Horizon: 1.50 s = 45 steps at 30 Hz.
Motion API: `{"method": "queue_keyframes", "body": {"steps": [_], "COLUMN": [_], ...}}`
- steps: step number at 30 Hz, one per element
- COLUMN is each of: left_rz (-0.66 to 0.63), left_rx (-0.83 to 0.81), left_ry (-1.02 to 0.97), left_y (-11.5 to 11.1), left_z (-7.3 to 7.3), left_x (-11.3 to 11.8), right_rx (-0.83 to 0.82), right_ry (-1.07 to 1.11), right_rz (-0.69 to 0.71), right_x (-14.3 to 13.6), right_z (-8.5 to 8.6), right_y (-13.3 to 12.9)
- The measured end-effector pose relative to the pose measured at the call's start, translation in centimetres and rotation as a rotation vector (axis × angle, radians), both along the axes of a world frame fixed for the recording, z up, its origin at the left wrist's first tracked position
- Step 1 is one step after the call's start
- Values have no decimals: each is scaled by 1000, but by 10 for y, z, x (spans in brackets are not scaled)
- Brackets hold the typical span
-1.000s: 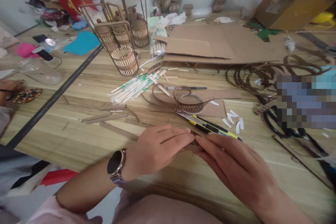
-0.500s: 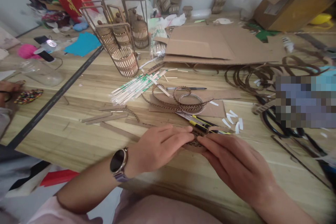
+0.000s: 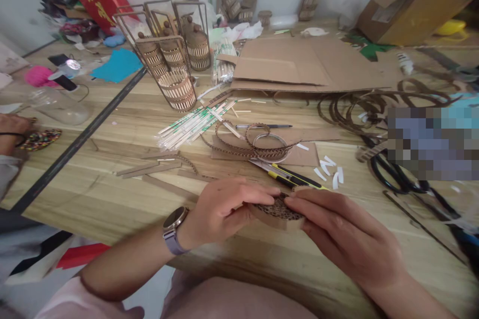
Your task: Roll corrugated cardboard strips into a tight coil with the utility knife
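A round coil of corrugated cardboard is gripped between both hands near the table's front edge. My left hand, with a watch on its wrist, pinches the coil's left side. On the right side, the fingers of my right hand press against the coil. Just beyond the hands lies a yellow and black cutter. Behind it, loosely curled cardboard strips and a ring of tape rest on a flat cardboard piece. White paper scraps are scattered to the right.
Wrapped sticks lie mid-table, with small lantern-like stick models behind. Large cardboard sheets lie at the back, black-handled scissors and coiled strips at right. Another person's hand holds something beaded at far left.
The coil has tilted and more of its face and side shows. My left hand has shifted its grip, its thumb now visible below. The view has moved slightly.
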<state>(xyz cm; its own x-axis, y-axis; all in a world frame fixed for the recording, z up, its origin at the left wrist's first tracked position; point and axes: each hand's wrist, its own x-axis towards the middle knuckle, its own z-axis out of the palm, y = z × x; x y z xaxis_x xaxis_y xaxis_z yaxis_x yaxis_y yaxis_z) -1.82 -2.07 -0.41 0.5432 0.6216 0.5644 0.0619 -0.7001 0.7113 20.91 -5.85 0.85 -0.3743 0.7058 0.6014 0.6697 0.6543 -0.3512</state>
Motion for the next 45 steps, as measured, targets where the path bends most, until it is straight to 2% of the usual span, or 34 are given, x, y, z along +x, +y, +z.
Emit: {"method": "queue_keyframes", "body": {"steps": [4,8,11,15,19,24,26,29,31,33,36,38,41,43,45], "left_rz": [16,146,227,172,184,257,305,399,428,414,314,250,215,170,97], "left_rx": [-170,-399,-464,-470,-409,-211,-188,-179,-145,-104,-62,-51,-58,-64,-72], "left_ry": [100,272,385,306,207,238,267,263,224,194,233,271,292,300,305], "left_y": [2,-3,-7,-5,1,2,1,0,-1,-2,-5,-7,-9,-9,-8], "left_z": [-1,7,15,22,21,14,12,11,10,10,10,9,7,6,5], "left_x": [3,11,16,16,9,8,9,8,8,7,8,10,11,11,11], "right_rx": [121,232,266,201,214,149,160,155,133,33,-339,-623,-965,-1103,-1165], "right_ry": [-125,-224,-241,-187,-59,148,149,67,9,29,281,531,855,978,1031], "right_rz": [109,182,230,217,47,-82,-23,124,113,41,-28,23,177,213,200], "right_x": [7,6,-1,-5,-7,-14,-15,-16,-16,-17,-18,-19,-19,-18,-16], "right_z": [-6,-5,-3,-10,-18,-6,-3,-8,-14,-18,-18,-16,-19,-22,-24], "right_y": [4,5,5,2,-2,-4,-5,-1,5,13,21,22,21,21,22]}}
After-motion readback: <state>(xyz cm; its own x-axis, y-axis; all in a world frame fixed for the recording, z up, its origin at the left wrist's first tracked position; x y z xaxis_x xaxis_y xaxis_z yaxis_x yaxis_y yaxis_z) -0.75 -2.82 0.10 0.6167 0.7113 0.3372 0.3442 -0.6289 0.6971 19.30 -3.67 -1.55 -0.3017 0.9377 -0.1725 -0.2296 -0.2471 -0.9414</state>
